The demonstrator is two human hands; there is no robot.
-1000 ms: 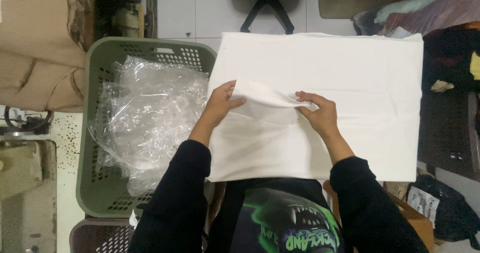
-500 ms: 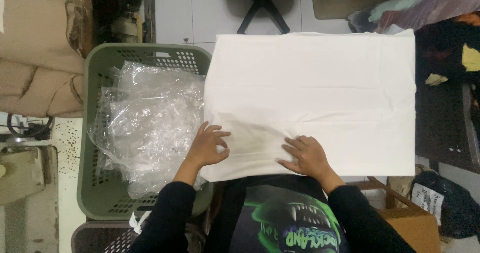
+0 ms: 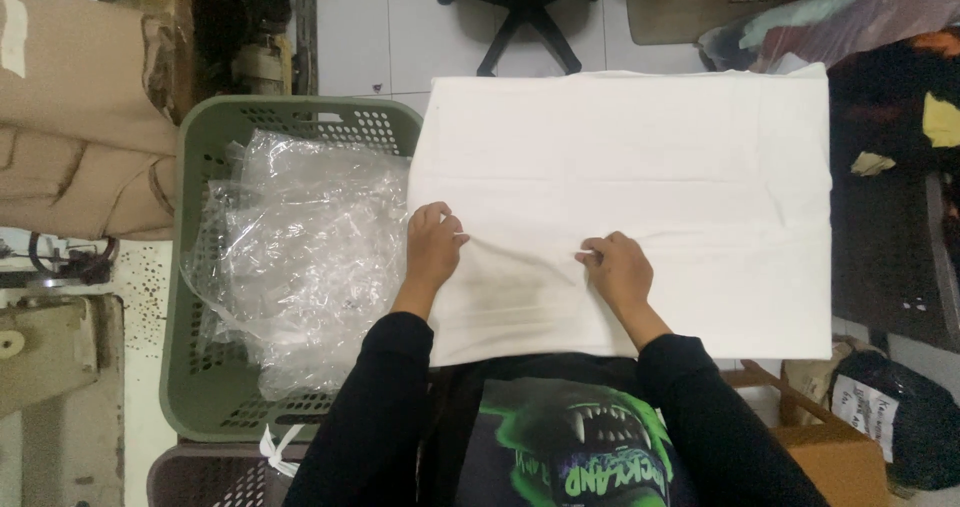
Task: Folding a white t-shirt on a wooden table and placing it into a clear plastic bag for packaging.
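Two bare hands rest on a white folded cloth (image 3: 640, 197) that lies flat in front of the person. The left hand (image 3: 433, 247) sits at the cloth's left edge, fingers curled inward with the fingertips bearing on the fabric; whether any fabric is pinched between them cannot be told. The right hand (image 3: 618, 269) lies to the right of the left hand, well apart from it, knuckles up and fingers curled, fingertips touching the cloth; its grip likewise cannot be told. Between the two hands the cloth shows a shallow crease and faint wrinkles. Beyond both hands the cloth extends smooth and flat to its far edge, and to the right of the right hand it runs on to a straight side edge. Just left of the left hand stands a green plastic basket (image 3: 200, 267) with a perforated wall, filled with crumpled clear plastic bags (image 3: 300, 257); the bags reach the cloth's left edge beside the left hand. Farther beyond the hands, past the cloth, a black chair base (image 3: 525, 12) stands on a tiled floor.
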